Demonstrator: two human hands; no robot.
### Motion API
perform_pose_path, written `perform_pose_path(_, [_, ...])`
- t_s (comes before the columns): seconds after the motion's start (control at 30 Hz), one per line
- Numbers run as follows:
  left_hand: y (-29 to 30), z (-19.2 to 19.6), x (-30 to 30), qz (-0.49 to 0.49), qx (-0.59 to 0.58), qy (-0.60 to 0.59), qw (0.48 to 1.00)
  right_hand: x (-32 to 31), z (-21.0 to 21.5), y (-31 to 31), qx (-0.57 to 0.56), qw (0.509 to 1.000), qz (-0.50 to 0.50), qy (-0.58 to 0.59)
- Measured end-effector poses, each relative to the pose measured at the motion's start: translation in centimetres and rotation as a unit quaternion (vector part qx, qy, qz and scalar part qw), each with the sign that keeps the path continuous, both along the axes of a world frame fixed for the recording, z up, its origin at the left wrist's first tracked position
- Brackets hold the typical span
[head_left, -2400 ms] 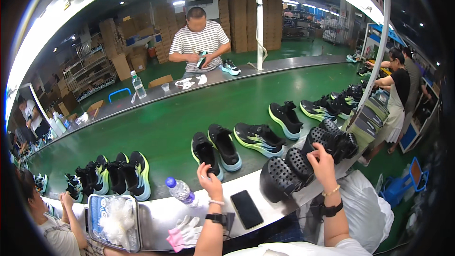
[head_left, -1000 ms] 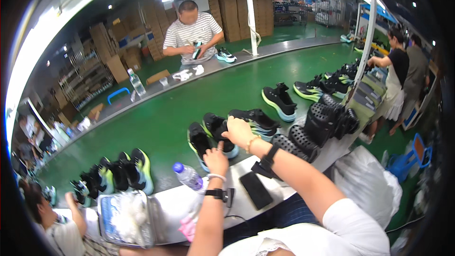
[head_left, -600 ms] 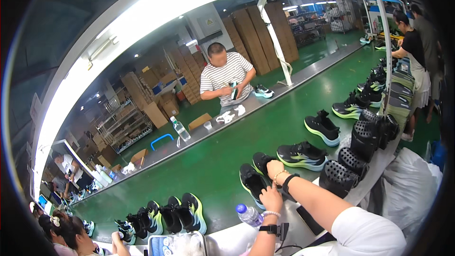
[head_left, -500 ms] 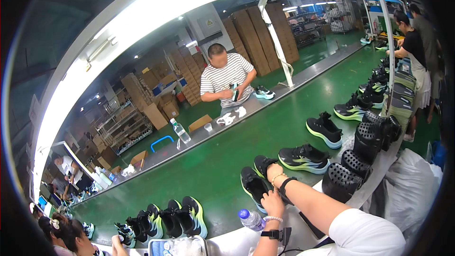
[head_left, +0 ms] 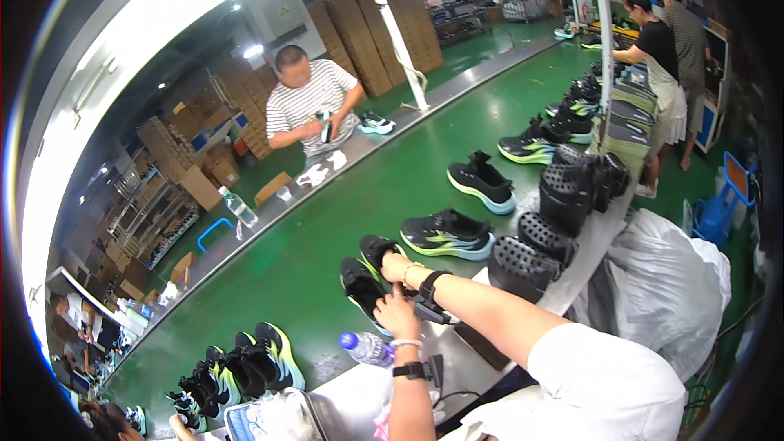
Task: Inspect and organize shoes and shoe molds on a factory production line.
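A pair of black sneakers with pale green and blue soles stands on the green worktop in front of me. My right hand reaches into the opening of the right sneaker, so its fingers are mostly hidden. Close below, my left hand has its fingers bent over the back edge of the left sneaker. A bracelet and a black strap circle my right wrist; a pale band and a black strap are on my left. By my left wrist lies a clear bottle with a purple cap.
Another black sneaker sits just beyond the pair. Black perforated clogs line the right edge, beside large white plastic bags. More sneakers and a tray are at lower left. Across the worktop a person holds a shoe.
My view has swung to the right, so everything sits farther left in the picture. Both hands stay at the same pair of sneakers; the left hand's fingers have shifted slightly at the heel.
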State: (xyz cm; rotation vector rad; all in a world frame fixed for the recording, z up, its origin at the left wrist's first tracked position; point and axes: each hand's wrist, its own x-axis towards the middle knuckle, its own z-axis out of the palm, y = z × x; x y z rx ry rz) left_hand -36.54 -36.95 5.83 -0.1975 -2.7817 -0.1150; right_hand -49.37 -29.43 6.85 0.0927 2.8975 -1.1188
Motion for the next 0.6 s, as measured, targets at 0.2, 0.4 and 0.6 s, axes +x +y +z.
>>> perform_pose_path(0.2, [-0.1,1.6,-0.7,-0.099,0.171,0.187,0.962,15.2,9.9,8.1,-0.081,0.956,0.237,0.153])
perform_pose_path(0.4, [1.6,2.7,-7.9,-0.069,0.270,0.095,0.956,27.0,15.4,20.0,-0.051,0.976,0.001,0.214])
perform_pose_path(0.6, [2.7,-1.4,-14.0,0.044,0.168,-0.054,0.983,30.0,10.3,25.9,-0.042,0.943,-0.094,0.316])
